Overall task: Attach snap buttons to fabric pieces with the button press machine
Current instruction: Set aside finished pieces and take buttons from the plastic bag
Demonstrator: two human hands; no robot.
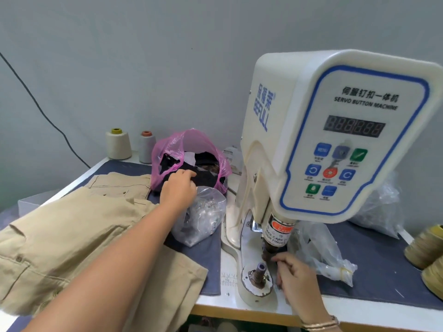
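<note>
While the right hand point(293, 275) curls its fingertips up against the upper punch point(268, 255) of the button press machine point(335, 130), apparently seating a small snap part there (the part itself is too small to make out), the left hand point(178, 188) reaches away across the table point(359, 310). Its fingers bend down between a clear bag of metal snap parts point(201, 219) and a pink bag point(189, 149) holding dark cloth; whether they have pinched anything cannot be told. Directly below the right hand's fingers stands the lower die point(260, 271) on its round base, bare of cloth. The tan fabric point(72, 236) lies spread on the left of the table under the left forearm, well apart from the die.

The main hazard, judging from this, is the right hand's place: its fingers sit in the gap where punch meets die, so a stray trigger of the press would catch them. A poorly seated part could also drop out. Two thread cones point(117, 144) stand by the wall.
</note>
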